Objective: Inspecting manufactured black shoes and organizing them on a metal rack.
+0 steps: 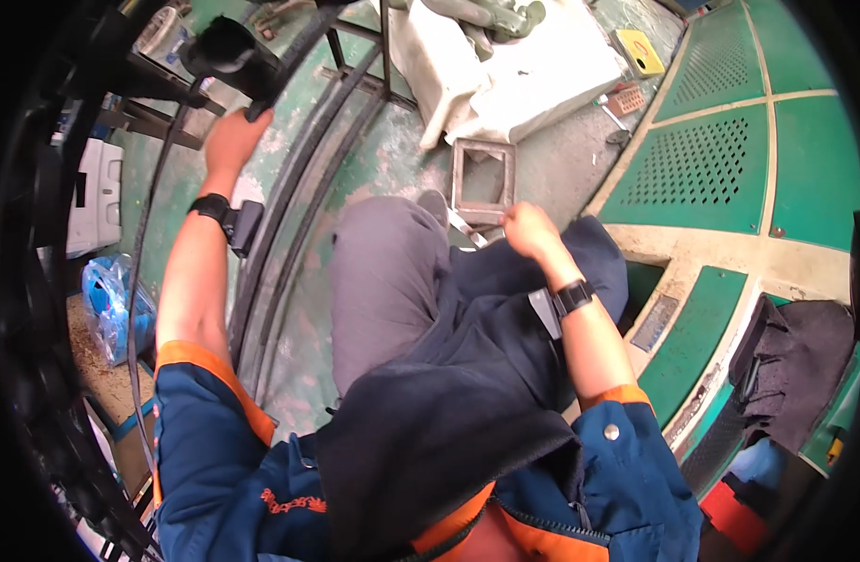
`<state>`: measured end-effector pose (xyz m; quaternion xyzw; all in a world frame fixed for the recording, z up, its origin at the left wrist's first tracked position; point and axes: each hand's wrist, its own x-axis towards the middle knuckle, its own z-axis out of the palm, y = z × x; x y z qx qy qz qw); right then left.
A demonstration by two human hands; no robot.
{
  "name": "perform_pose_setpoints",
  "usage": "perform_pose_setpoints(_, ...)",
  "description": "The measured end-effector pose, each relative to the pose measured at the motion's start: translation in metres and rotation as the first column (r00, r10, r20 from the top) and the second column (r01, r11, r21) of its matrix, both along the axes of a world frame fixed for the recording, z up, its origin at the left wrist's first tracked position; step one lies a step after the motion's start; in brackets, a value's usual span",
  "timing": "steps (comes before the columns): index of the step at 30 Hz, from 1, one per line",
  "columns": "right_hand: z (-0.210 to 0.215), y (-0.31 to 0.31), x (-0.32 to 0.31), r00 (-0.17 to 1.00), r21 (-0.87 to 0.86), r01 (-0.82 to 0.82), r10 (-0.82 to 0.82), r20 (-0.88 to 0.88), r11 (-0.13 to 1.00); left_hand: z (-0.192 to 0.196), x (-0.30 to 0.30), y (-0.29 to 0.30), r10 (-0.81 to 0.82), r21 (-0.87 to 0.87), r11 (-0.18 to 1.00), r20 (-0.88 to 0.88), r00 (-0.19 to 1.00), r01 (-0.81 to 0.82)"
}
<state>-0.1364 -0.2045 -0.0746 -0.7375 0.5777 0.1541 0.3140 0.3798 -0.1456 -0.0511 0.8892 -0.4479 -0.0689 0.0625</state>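
My left hand (231,148) reaches up at the left, its fingers curled round a black handle-like part (256,111). That part sits just below a black cylindrical housing (231,54) on a dark arm. My right hand (531,230) is closed above my right thigh, its fingertips pointing left. Whatever those fingers may hold is hidden. Just beyond them a square metal frame (458,176) lies on the floor. A pale, narrow object (466,228) shows between the frame and my knee; its kind is unclear. Each wrist wears a black band with a small box.
Dark bars or hoses (291,178) curve along my left side. A white-covered surface (542,80) stands ahead, with a yellow box (639,52) beside it. Green perforated panels (697,173) line the right. At the left are a blue plastic bag (116,304) and a white case (97,192).
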Motion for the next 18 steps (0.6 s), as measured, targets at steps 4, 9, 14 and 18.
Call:
perform_pose_setpoints(4,0.002,0.018,0.003,0.984,-0.065,-0.178,0.178,-0.001,0.982,0.006,-0.004,0.001,0.016,-0.017,1.000,-0.038,0.999,-0.016)
perform_pose_setpoints(9,0.010,0.034,0.002,0.973,-0.101,-0.226,0.229,0.019,0.969,0.015,-0.014,0.004,0.048,-0.031,0.998,-0.043,0.998,-0.049)
perform_pose_setpoints(14,0.013,0.060,0.005,0.943,-0.167,-0.325,0.333,0.021,0.931,0.019,-0.016,0.005,0.044,-0.048,0.998,-0.029,0.999,-0.045)
perform_pose_setpoints(18,0.013,0.079,0.009,0.918,-0.180,-0.384,0.395,0.030,0.906,0.019,-0.013,0.009,0.010,-0.111,0.994,-0.082,0.997,-0.019)
